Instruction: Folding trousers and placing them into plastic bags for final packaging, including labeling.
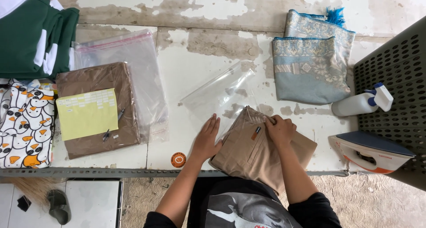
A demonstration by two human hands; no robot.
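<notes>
While my left hand (207,139) lies flat and released against the folded tan trousers (248,150) on the table (195,68), my right hand (278,129) pinches their far end — clear bag (222,92) mouth just beyond, axis slanting up-left.

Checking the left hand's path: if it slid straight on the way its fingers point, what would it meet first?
Probably the clear plastic bag lying just beyond the fingertips of the left hand; it points up-table beside the folded tan garment. Past it, only bare worn tabletop shows.

The folded tan trousers (248,155) are matt woven cloth, half inside a glossy, clear plastic bag (222,95) that wrinkles and catches light. The worktop (191,68) is rough, its white paint peeling in patches. The iron (370,151) has a smooth plastic shell.
</notes>
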